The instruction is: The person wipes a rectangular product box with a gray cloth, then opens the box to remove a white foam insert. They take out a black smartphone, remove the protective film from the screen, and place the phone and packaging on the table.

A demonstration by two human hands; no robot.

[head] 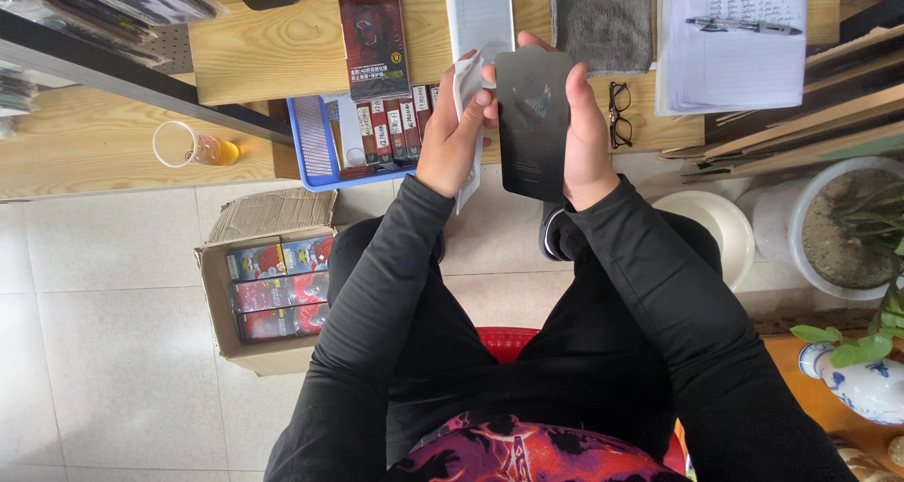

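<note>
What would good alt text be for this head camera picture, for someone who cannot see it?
Seen from above, a seated person in black sleeves holds a dark glossy rectangular sheet in the right hand while the left hand grips a white wrapper beside it. Ahead is a wooden desk with a blue tray of small boxes, a grey cloth and glasses.

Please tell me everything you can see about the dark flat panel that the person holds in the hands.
The dark panel is a thin, flat, glossy black sheet, a tall rectangle with rounded corners, and faint reflections show on its surface. It is held upright above the lap, in front of the wooden desk edge. The right hand grips its right side. The left hand is at its left edge, also holding a white wrapper.
</note>
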